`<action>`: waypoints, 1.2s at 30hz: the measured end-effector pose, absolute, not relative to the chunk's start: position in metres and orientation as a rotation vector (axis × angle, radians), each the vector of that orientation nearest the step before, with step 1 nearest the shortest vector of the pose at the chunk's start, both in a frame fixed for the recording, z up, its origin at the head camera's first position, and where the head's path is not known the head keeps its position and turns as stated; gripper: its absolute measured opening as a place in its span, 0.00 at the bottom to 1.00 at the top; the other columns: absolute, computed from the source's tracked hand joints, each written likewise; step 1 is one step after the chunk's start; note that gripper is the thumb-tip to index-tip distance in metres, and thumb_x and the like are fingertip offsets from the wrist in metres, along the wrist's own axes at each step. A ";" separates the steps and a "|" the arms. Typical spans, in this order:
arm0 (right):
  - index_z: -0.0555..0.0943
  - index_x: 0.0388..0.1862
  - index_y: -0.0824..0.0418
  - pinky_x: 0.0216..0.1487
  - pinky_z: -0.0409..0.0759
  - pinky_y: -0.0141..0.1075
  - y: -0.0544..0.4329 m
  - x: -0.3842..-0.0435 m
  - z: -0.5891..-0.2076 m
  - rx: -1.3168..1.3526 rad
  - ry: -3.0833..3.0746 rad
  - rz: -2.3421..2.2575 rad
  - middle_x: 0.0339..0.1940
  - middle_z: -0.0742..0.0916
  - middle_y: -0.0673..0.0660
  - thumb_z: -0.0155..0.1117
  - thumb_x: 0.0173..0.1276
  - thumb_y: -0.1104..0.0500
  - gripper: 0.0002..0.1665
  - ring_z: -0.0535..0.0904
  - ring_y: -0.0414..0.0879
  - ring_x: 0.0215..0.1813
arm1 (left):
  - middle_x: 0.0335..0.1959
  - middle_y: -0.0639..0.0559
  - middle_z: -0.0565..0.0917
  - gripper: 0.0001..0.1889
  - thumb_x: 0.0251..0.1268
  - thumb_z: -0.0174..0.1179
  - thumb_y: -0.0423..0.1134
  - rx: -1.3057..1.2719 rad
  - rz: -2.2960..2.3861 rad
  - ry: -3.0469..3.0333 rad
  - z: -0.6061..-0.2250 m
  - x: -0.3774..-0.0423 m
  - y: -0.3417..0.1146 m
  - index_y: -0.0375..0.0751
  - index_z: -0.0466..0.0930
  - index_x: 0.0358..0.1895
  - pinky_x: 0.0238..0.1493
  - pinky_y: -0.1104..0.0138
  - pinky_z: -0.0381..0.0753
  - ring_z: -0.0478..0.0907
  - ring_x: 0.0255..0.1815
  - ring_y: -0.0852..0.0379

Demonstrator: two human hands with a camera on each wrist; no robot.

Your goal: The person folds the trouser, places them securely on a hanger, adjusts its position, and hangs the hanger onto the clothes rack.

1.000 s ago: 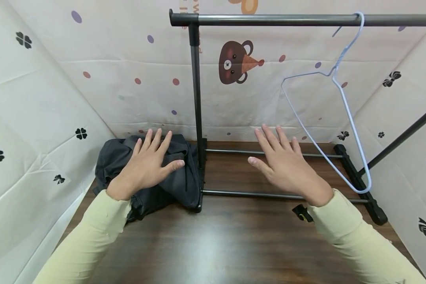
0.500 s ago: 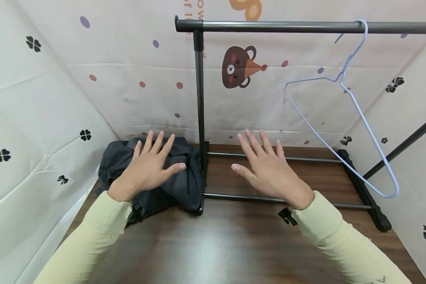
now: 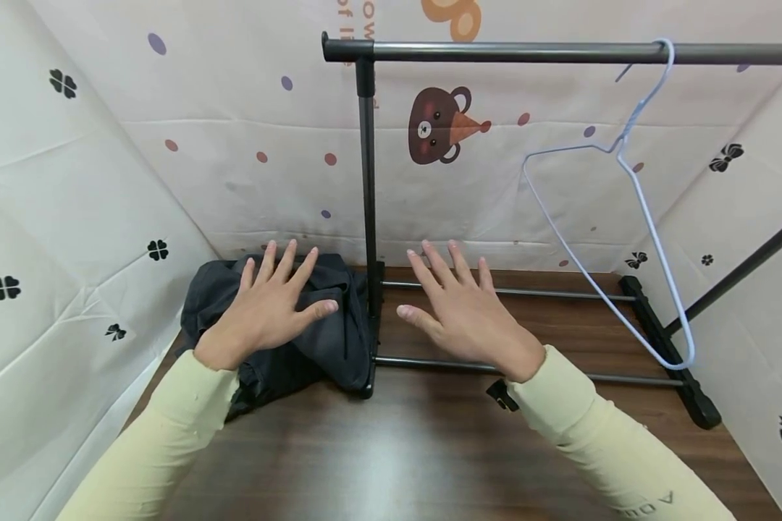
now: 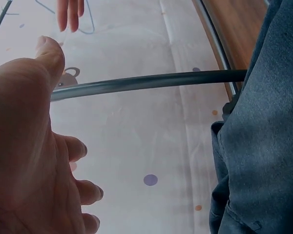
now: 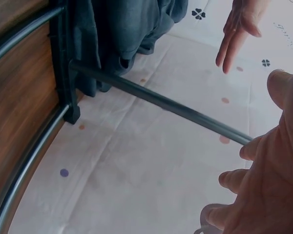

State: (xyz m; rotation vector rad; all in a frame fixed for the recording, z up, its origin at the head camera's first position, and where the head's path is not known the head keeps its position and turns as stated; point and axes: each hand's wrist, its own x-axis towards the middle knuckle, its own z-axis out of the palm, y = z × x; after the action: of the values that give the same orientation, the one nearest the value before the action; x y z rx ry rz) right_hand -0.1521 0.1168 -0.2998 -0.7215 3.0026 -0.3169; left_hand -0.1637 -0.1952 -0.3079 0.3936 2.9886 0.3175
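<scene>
My left hand (image 3: 263, 311) is spread above a crumpled dark garment (image 3: 339, 344) at the left; in the left wrist view a gap shows between hand and cloth. My right hand (image 3: 465, 315) hovers, fingers spread and holding nothing, over the lower bars of a black clothes rack (image 3: 368, 181). From the rack's top rail (image 3: 508, 52) hangs a light blue hanger (image 3: 648, 217), to the right of my right hand. The garment's kind cannot be told from its folds. Both palms face away from the head camera.
A brown wood-patterned surface (image 3: 339, 463) lies beneath everything. Printed white sheets (image 3: 267, 188) stand around the back and sides. The rack's right foot (image 3: 697, 398) and slanting post (image 3: 749, 264) are at the right. A small black item (image 3: 502, 396) shows by the right cuff.
My right hand has moved left, closer to my left hand, which stays nearly in place. The hanger swings slightly on the rail. The head view has shifted a little.
</scene>
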 end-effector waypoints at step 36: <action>0.41 0.88 0.44 0.87 0.40 0.61 0.022 -0.158 -0.295 -1.009 2.892 -0.339 0.90 0.43 0.50 0.33 0.83 0.30 0.43 0.29 0.55 0.89 | 0.88 0.38 0.33 0.52 0.72 0.41 0.78 0.369 0.263 3.013 -0.303 -0.168 -0.221 0.50 0.35 0.87 0.80 0.29 0.28 0.22 0.86 0.31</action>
State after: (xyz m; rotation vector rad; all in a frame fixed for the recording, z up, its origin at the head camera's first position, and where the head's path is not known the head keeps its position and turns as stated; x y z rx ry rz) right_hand -0.1580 0.0225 -0.2946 -1.0087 2.8921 -0.3388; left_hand -0.1684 -0.2213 -0.3028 0.3689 3.0131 0.2625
